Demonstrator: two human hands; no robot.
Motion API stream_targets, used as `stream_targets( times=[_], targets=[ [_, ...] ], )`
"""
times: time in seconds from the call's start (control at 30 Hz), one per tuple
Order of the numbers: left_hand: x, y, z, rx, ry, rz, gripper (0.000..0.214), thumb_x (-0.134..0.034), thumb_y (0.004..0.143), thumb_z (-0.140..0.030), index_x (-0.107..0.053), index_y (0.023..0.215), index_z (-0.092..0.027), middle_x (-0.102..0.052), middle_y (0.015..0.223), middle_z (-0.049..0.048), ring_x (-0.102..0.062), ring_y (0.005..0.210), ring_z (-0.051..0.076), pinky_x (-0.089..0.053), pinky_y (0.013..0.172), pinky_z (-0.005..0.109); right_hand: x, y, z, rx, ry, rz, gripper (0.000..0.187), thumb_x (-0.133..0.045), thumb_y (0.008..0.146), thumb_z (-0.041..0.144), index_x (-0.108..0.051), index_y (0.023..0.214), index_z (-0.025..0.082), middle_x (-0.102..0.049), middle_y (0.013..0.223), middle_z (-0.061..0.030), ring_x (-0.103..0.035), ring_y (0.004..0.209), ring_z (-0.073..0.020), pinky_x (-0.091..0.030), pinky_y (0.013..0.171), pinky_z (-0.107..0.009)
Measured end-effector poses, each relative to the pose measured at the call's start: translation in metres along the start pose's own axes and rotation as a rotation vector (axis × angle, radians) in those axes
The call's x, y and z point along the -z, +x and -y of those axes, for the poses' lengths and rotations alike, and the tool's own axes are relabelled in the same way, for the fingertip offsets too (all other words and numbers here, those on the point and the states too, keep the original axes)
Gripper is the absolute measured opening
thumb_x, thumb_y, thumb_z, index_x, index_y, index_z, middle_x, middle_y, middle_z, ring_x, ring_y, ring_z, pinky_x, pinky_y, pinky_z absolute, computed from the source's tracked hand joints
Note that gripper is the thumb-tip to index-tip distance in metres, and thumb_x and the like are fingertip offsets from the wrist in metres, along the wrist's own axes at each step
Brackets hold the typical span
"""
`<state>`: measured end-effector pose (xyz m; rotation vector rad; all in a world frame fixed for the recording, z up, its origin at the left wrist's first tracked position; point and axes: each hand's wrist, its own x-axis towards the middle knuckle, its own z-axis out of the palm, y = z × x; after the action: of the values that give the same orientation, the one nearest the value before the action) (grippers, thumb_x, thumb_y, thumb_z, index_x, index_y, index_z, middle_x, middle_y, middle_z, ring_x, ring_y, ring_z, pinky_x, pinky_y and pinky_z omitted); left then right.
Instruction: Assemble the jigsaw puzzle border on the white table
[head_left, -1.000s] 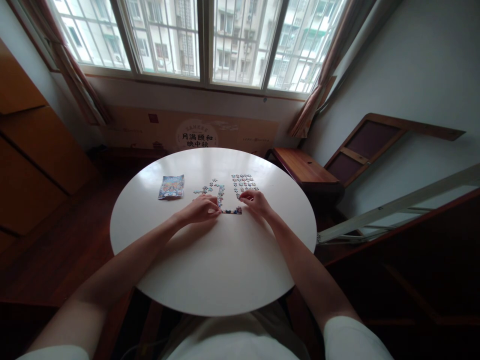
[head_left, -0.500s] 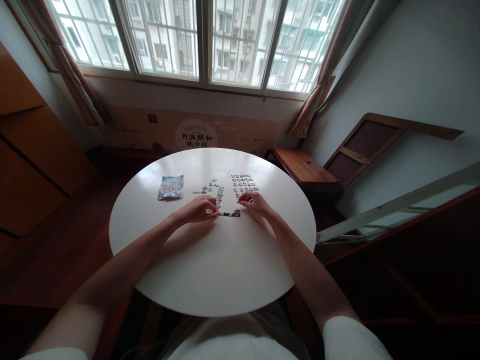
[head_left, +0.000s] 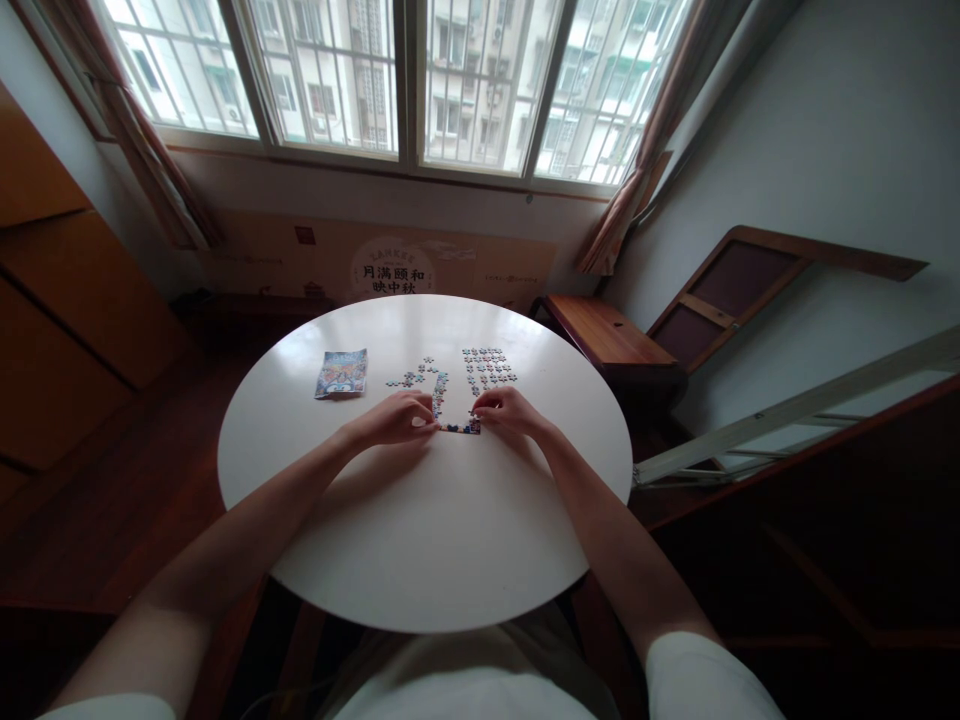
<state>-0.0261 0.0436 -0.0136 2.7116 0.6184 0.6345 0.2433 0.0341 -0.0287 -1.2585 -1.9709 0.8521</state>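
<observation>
A round white table (head_left: 420, 540) carries a jigsaw in progress. A short joined strip of puzzle pieces (head_left: 455, 427) lies between my hands, with a column of joined pieces (head_left: 437, 392) running up from its left end. My left hand (head_left: 397, 417) rests curled on the table, fingertips pressed at the strip's left end. My right hand (head_left: 504, 411) is curled with fingertips pinched at the strip's right end; what they hold is too small to make out. Loose pieces (head_left: 487, 366) are laid out in rows just beyond my right hand.
A colourful picture card (head_left: 342, 373) lies to the left on the table. A few stray pieces (head_left: 409, 377) sit beside the column. A wooden chair (head_left: 611, 340) stands at the right, a cupboard (head_left: 67, 320) at the left, and windows behind.
My right hand has slid a little left and down, onto the right end of the joined strip. My left hand has stayed in place.
</observation>
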Motion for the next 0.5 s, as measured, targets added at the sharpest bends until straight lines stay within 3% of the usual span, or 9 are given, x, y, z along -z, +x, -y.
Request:
stream_targets(
  times=[0.5],
  targets=[
    [0.0000, 0.0005, 0.0012, 0.016, 0.012, 0.013, 0.029, -0.055, 0.089, -0.037, -0.072, 0.071, -0.021, -0.063, 0.076, 0.0044, -0.058, 0.072, 0.015, -0.042, 0.069, 0.026, -0.0014, -0.0001, -0.0014, 0.038, -0.078, 0.011, 0.018, -0.066, 0.074, 0.030, -0.075, 0.079, 0.015, -0.069, 0.072, -0.0041, -0.058, 0.063, -0.0130, -0.043, 0.058, -0.023]
  ],
)
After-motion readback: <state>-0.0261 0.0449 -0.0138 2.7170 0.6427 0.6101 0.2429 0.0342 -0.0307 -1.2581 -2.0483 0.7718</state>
